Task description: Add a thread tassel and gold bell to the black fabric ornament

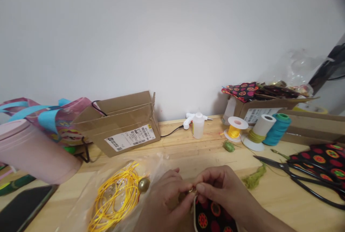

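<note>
My left hand (167, 198) and my right hand (223, 190) meet low in the middle of the view, fingertips pinched together. Between them shows a small gold-coloured metal piece (192, 190), partly covered by the fingers. Just below hangs a black fabric piece (214, 217) with red and orange round flowers and a pale edge; my right hand lies over its upper part and the frame cuts off its bottom. To the left of my left hand, a clear plastic bag (81, 203) carries yellow cord (115, 196) and a round brass-coloured bell (143, 184).
Black scissors (288, 169) and green thread (254, 177) lie at right. Behind stand spools of yellow cord (234, 133), olive cord (255, 136) and teal thread (277, 129), a bottle (198, 127) and glue gun (188, 119). Left are a cardboard box (121, 124), pink tumbler (40, 153) and phone (25, 207).
</note>
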Motion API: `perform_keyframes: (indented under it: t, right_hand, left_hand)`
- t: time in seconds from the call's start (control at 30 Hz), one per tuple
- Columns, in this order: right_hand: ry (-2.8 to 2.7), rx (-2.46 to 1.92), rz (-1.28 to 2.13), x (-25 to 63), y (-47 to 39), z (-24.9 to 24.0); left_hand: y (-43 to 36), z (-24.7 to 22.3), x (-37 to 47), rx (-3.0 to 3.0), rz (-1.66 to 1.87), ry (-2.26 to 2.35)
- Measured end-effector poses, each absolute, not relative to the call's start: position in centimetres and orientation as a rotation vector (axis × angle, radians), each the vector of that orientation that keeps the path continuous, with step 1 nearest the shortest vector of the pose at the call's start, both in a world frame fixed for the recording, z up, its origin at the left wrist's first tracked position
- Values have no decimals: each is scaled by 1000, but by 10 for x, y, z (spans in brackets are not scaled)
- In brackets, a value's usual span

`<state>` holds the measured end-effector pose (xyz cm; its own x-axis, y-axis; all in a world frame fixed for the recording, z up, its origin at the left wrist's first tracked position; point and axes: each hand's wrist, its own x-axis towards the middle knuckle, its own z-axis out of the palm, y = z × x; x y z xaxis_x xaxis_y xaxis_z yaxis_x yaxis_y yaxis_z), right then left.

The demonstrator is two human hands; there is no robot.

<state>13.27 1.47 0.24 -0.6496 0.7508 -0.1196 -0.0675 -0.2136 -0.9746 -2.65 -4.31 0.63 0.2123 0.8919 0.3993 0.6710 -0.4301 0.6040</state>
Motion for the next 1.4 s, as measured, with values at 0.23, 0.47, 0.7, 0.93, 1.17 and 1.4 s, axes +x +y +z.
perform_keyframes:
  t: [0.23,0.47,0.7,0.93,1.17,1.4]
  right_hand:
    - [-1329,-868,1967,131,17,5]
    - [-1251,-894,1994,129,14,2]
    - [-1330,-905,1877,129,16,6]
    - [-1861,-871,1418,136,18,17]
    - [-1946,-886,1191,134,11,19]
    - [-1969,-885,1012,134,13,16]
  left_hand:
    - [-41,5,-27,2242,1132,1442]
    - [-42,6,-27,2209,1101,1492]
    - [-45,8,-21,1793,1104,1621]
    - [-44,7,-17,1478,1086,1511]
    - [-43,10,-14,1493,1103,1525]
    - [-41,6,-11,1228,1204,1437]
